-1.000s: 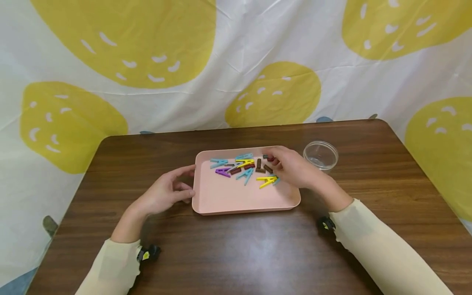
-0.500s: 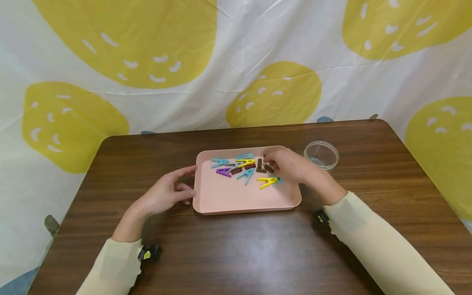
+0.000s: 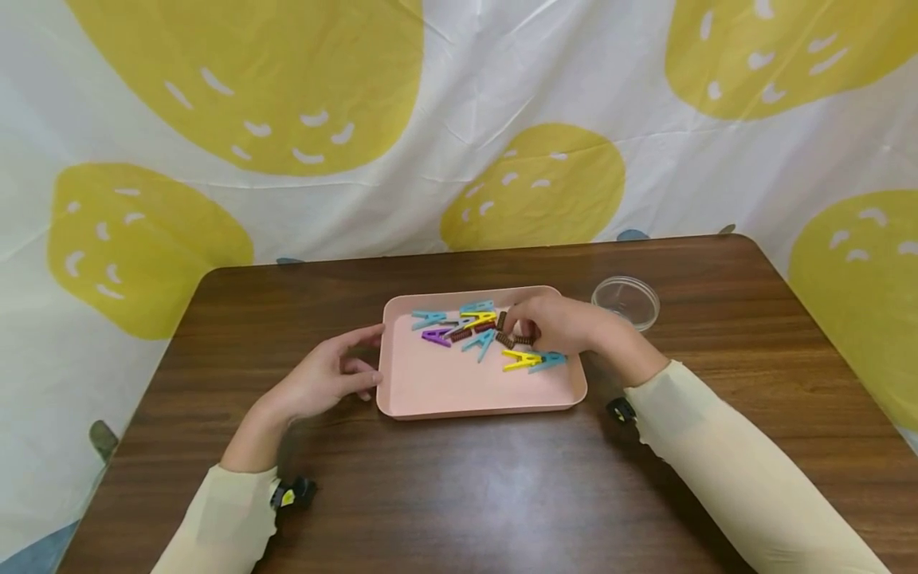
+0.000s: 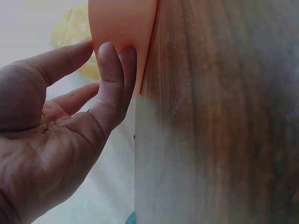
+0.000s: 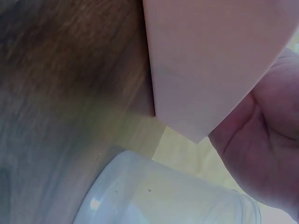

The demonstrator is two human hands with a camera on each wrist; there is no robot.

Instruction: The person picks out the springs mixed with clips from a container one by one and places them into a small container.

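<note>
A: How is the grip?
B: I see the right hand [image 3: 566, 327] pinching a brown clip [image 3: 523, 339] inside the pink tray [image 3: 473, 395]. The left hand [image 3: 323, 379] lies relaxed, fingertips touching the tray's left rim.
A: Nearby?
B: 1 clear cup [image 3: 625, 301] beside the tray's right corner.

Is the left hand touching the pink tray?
Touching. The left wrist view shows the left hand with its fingertips pressed against the pink tray at its edge.
</note>
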